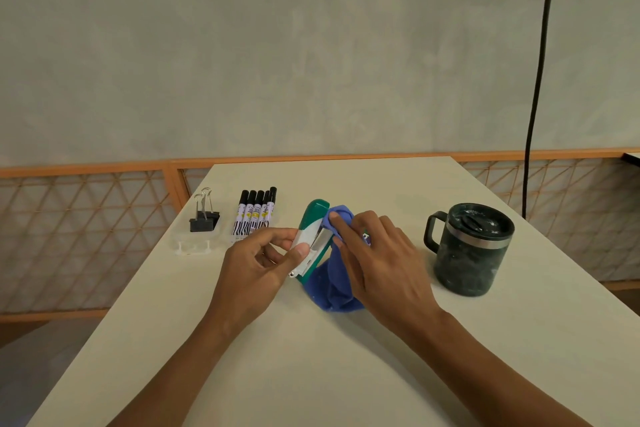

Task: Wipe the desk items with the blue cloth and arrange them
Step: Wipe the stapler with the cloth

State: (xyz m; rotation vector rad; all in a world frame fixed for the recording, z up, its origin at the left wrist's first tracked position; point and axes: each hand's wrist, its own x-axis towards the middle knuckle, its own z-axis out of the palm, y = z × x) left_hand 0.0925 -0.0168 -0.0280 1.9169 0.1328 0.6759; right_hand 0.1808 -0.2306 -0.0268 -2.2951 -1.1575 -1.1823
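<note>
At the middle of the white desk my left hand grips the near end of a green and white stapler, held tilted off the surface. My right hand holds the blue cloth and presses a fold of it with the fingertips against the stapler's side. The rest of the cloth hangs down to the desk under my right hand.
Several black-capped markers lie side by side at the back left, beside two black binder clips in a clear tray. A dark green lidded mug stands at the right. A black cable hangs behind.
</note>
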